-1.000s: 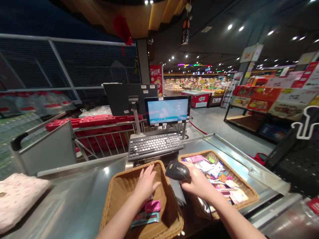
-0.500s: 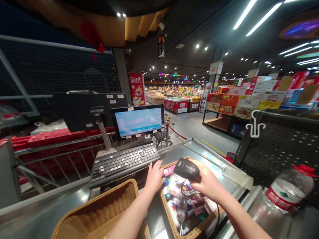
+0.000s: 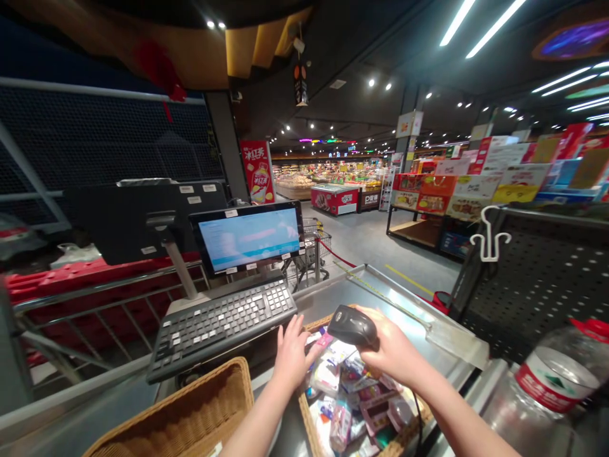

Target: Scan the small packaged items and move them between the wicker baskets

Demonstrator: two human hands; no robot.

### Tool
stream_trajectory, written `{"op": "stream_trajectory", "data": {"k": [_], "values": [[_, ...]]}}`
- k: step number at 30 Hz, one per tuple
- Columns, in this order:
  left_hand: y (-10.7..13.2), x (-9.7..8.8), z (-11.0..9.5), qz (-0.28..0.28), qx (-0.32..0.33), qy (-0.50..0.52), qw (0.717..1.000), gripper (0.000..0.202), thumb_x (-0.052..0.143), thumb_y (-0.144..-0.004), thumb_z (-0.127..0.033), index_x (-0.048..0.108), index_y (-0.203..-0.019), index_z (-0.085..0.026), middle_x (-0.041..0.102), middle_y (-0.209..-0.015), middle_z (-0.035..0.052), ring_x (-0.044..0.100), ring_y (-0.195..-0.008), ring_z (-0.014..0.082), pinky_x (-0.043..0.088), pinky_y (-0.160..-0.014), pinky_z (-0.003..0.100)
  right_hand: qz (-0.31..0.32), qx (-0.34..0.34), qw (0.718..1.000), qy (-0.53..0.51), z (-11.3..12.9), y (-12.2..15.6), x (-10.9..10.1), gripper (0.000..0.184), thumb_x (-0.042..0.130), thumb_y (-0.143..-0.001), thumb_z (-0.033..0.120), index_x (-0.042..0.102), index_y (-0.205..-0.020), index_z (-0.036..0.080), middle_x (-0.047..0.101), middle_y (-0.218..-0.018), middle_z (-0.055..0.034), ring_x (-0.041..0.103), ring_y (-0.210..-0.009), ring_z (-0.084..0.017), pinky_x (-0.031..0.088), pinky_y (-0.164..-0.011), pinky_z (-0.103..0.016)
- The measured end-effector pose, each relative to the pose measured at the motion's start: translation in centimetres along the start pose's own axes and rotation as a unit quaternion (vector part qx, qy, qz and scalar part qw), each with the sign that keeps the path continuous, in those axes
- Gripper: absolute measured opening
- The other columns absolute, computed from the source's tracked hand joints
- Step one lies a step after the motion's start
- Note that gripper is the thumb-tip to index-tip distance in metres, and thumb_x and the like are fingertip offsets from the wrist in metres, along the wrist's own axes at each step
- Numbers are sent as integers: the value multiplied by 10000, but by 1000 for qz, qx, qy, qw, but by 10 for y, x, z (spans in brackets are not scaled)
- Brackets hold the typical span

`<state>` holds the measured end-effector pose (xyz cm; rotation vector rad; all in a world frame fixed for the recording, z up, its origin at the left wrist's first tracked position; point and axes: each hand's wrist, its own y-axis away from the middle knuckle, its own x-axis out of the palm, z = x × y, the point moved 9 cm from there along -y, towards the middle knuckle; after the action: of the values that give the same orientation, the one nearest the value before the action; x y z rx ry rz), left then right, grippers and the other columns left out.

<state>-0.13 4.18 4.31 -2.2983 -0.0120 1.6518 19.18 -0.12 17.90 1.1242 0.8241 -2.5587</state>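
My right hand [image 3: 390, 348] is shut around a black handheld barcode scanner [image 3: 351, 325], which it holds just above a wicker basket [image 3: 308, 406] packed with small colourful packets [image 3: 347, 387]. My left hand [image 3: 292, 355] hangs at the basket's far edge, fingers apart, close to the packets and holding nothing. I cannot tell whether it touches them. A second wicker basket [image 3: 190, 392] sits at the lower left, its inside mostly out of view. A cable runs down from the scanner area past the right forearm.
A black keyboard [image 3: 221, 327] and a lit till screen [image 3: 247, 238] stand just beyond the hands on a steel checkout counter [image 3: 371, 295]. A water bottle with a red cap [image 3: 556, 374] is at the right, beside a black pegboard panel [image 3: 537, 292].
My left hand has moved from the left basket over to the packed basket. My view has swung left and the baskets have shifted in frame. The scanner remains in my right hand.
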Motion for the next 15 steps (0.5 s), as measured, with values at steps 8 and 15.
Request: {"op": "stream_trajectory", "data": {"k": [8, 15], "values": [[-8, 34, 9, 94, -34, 2, 995, 532, 356, -910, -640, 693, -1119, -286, 288, -1601, 95, 160, -1503, 307, 100, -1175, 615, 5, -19, 1000, 1, 0, -7, 6, 550, 580, -626, 125, 625, -1171, 187, 671, -1211, -116, 545, -1246, -327, 318, -1134, -519], [-15, 38, 9, 145, -52, 26, 988, 464, 607, -748, -632, 728, -949, -232, 304, -1593, 111, 133, -1505, 330, 96, -1171, 619, 4, -9, 1000, 6, -7, -6, 9, 641, 582, -626, 119, 580, -1262, 195, 644, -1270, -122, 522, -1274, -332, 310, -1138, -537]]}}
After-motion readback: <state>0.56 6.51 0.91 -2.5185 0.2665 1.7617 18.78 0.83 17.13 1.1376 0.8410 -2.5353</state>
